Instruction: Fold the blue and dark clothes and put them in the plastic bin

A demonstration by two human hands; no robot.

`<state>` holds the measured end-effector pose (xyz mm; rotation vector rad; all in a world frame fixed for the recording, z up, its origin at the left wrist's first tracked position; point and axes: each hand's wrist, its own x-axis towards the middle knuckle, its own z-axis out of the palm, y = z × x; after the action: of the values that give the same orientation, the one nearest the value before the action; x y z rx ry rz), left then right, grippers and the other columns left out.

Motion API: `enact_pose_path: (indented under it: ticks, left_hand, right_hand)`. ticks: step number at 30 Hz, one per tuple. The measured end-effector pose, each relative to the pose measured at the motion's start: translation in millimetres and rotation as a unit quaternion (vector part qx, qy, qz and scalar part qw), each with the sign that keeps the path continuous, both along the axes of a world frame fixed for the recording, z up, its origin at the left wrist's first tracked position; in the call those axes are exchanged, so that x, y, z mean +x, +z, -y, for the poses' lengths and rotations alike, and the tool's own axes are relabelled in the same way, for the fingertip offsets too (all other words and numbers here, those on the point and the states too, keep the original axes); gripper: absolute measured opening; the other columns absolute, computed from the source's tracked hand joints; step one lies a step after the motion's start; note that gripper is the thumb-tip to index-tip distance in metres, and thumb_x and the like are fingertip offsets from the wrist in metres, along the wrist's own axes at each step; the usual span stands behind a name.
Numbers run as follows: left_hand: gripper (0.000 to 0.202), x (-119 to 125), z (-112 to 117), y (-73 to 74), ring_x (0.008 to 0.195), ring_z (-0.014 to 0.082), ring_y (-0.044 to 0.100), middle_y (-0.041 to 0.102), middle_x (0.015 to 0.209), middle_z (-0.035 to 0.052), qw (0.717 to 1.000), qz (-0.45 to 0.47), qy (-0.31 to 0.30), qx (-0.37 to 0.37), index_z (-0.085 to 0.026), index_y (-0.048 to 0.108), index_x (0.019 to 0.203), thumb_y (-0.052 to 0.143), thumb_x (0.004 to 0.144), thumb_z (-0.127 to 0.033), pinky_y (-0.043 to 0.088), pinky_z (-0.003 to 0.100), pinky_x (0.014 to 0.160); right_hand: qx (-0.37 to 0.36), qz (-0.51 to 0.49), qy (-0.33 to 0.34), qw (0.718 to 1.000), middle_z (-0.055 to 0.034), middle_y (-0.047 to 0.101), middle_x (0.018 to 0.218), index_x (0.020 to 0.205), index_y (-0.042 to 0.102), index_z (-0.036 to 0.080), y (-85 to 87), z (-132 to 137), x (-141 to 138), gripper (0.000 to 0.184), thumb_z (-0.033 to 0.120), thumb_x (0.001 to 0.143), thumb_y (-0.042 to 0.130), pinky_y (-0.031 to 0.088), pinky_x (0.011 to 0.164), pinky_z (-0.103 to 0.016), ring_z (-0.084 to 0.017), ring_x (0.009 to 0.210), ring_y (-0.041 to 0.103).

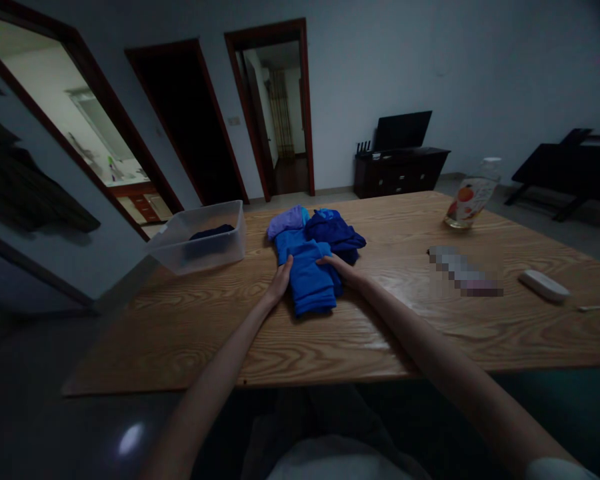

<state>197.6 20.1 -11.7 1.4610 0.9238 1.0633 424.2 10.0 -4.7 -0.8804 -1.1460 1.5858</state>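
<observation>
- Blue cloth: folded on the wooden surface, at twelve o'clock from the person, between both hands.
- Left hand: at the cloth's nine o'clock edge, fingers clamped on it.
- Right hand: between two and three o'clock, fingers clamped on it, thumb on top.
- Around the cloth: purple cloth at eleven, navy cloth at one, plastic box at ten, bottle at two.

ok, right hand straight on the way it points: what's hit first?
The folded blue cloth; the right hand appears to touch its right side, though depth there is hard to judge.
</observation>
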Motion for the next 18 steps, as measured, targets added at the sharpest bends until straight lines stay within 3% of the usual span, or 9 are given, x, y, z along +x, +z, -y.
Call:
enact_pose_path:
  ticks: [13, 18]
  left_hand:
    - [0.088, -1.0, 0.3, 1.9, 0.146, 0.0376, 0.059, 0.074, 0.142, 0.0120, 1.000, -0.021, 0.016, 0.001, -0.018, 0.077, 0.128, 0.053, 0.087, -0.093, 0.046, 0.048, 0.126]
    - [0.082, 0.3, 0.4, 2.1, 0.136, 0.0372, 0.067, 0.075, 0.139, 0.0129, 0.999, -0.029, 0.015, 0.009, -0.018, 0.074, 0.130, 0.057, 0.090, -0.088, 0.050, 0.051, 0.122]
  right_hand:
    - [0.000, 0.000, -0.001, 1.000, -0.0048, 0.084, 0.116, 0.120, 0.074, 0.026, -2.7, -2.1, -0.1, 0.045, 0.034, 0.077, 0.083, 0.065, 0.094, -0.042, -0.028, 0.103, 0.079]
    - [-0.001, 0.002, 0.000, 1.000, -0.0043, 0.083, 0.117, 0.122, 0.074, 0.026, -1.9, -1.4, 0.7, 0.046, 0.034, 0.078, 0.083, 0.064, 0.095, -0.041, -0.027, 0.103, 0.078]
